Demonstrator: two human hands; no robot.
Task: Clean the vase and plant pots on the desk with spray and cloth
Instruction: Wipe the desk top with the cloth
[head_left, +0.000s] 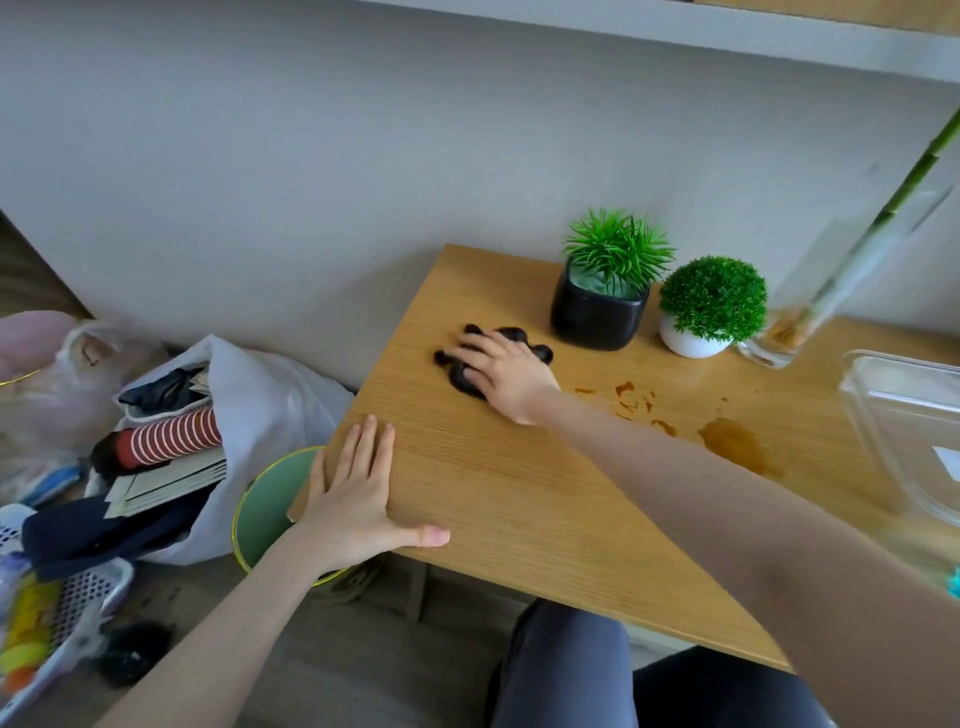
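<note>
Wooden desk (519, 493) against a pale grey wall (311, 182), seen from above. Glass vase (831, 291) at the back right, tilted in this wide view, a green bamboo stalk (914, 171) in it and brownish matter at its base. Just left of it, a round white pot (693, 340) with a ball-shaped green plant; beside that, a square black pot (597, 317) with a spiky green plant. The two pots are close, whether touching cannot be told.

Right hand (501, 376) lies palm down, fingers spread, pressing on a dark crumpled cloth (511, 338) on the desk, just left of the black pot. Left hand (353, 493) rests flat and open on the desk's near left corner, gripping nothing. Hands well apart.

Brown liquid stains (737, 447) and smaller splashes on the desk surface right of the right forearm. Clear plastic container (909, 431) at the right edge.

Below the desk's left corner, a green bin (265, 509) with a gold rim. Further left on the floor, a white bag (260, 395) stuffed with clothes and papers, and a white basket (78, 592).
</note>
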